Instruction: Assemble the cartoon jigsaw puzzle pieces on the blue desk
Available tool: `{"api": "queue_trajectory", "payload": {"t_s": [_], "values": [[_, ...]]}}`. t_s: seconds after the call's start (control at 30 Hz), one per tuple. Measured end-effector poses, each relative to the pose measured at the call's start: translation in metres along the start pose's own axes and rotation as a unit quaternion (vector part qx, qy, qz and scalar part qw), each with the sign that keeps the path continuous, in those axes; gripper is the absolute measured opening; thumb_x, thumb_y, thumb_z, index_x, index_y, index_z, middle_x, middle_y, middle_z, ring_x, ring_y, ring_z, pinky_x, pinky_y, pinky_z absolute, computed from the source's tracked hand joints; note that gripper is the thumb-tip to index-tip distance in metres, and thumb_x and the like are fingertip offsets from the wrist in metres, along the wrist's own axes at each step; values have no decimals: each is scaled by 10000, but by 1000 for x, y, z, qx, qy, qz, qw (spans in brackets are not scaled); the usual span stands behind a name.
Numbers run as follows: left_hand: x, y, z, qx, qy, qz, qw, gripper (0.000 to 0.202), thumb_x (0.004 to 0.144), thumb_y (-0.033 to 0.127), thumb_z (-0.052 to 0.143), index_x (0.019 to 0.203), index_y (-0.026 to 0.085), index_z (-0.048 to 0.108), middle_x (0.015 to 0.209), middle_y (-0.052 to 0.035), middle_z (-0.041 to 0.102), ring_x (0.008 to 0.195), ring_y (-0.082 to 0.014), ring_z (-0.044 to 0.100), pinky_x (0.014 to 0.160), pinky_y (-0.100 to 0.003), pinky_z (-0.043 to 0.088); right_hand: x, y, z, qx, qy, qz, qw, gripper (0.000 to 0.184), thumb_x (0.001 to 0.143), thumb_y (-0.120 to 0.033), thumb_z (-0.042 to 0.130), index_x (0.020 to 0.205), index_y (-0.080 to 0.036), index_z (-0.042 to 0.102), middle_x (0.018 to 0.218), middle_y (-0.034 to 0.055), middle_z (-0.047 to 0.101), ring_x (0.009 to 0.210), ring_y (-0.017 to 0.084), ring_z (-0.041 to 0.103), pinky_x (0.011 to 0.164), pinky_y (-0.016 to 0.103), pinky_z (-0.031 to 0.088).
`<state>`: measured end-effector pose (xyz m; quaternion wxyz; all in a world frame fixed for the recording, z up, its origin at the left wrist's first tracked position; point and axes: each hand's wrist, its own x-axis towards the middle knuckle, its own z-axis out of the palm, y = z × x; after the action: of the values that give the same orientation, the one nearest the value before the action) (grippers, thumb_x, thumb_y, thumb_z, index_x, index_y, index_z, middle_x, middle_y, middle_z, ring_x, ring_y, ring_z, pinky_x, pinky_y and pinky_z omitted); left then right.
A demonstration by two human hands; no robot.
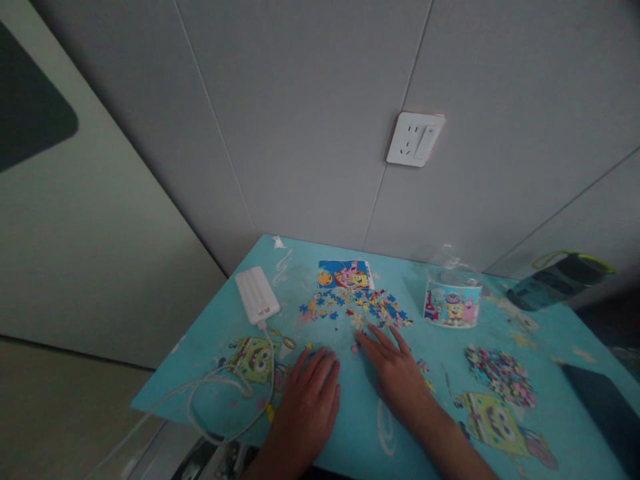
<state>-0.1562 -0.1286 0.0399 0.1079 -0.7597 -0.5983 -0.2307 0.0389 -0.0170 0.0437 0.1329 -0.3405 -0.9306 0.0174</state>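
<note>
My left hand (311,399) lies palm down on the light-blue table cover (357,427), its fingers stretched out and nothing seen in them. To its right, my right hand (395,370) reaches forward with spread fingers. Those fingertips are at the near edge of a loose spread of small jigsaw puzzle pieces (384,305); whether they touch a piece I cannot tell. Just behind the pieces is a printed cartoon picture card (345,275). A few more pieces (425,373) show beside my right hand, partly hidden by it. Further right lies a separate heap of jigsaw puzzle pieces (500,375).
A white power bank (256,293) sits at the left, its white cable (273,380) looping over the table's edge. At the right are a clear container with a cartoon label (453,305), a drink bottle lying down (555,283) and a dark flat object (603,413). Behind rises a grey wall with a socket (416,139).
</note>
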Motion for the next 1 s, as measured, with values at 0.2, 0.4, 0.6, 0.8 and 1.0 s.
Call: {"api": "queue_trajectory", "payload": {"t_s": [0.2,0.4,0.6,0.8,1.0], "values": [[27,33,20,2,-60,80,995,460,1009,300,433,1423,103,468,1491,-121,488,1429,-260,389,1182,-452,345,-30,13,-5,-10,34,28,999,665,742,55,474,1341,-209,591,1284,25,686,1372,234,467,1216,485,207],[13,35,41,-25,-55,47,997,431,991,312,504,1382,131,507,1441,-109,545,1399,-236,431,1164,-423,380,-48,20,-25,-40,47,60,996,623,706,51,472,1234,-221,664,1131,47,743,1204,262,594,1130,493,332],[-11,23,15,-43,-40,53,997,362,972,285,519,1309,166,579,1338,-81,625,1304,-243,527,1118,-432,425,11,-12,-20,18,24,10,999,574,756,28,504,1265,-194,652,1253,71,684,1195,246,581,1093,435,400],[-33,-7,-7,-11,-3,36,999,333,981,223,459,1273,176,614,1284,-83,650,1258,-235,556,1075,-421,455,58,-26,11,25,19,-44,999,653,791,27,505,1408,-184,537,1420,96,575,1381,253,440,1164,461,337],[-32,-30,-8,-1,7,-24,1000,287,989,228,463,1210,199,645,1274,-66,648,1231,-219,570,1153,-457,375,51,-26,15,41,7,-52,998,742,747,70,473,1444,-183,492,1420,74,584,1418,227,405,1199,481,296]]}}
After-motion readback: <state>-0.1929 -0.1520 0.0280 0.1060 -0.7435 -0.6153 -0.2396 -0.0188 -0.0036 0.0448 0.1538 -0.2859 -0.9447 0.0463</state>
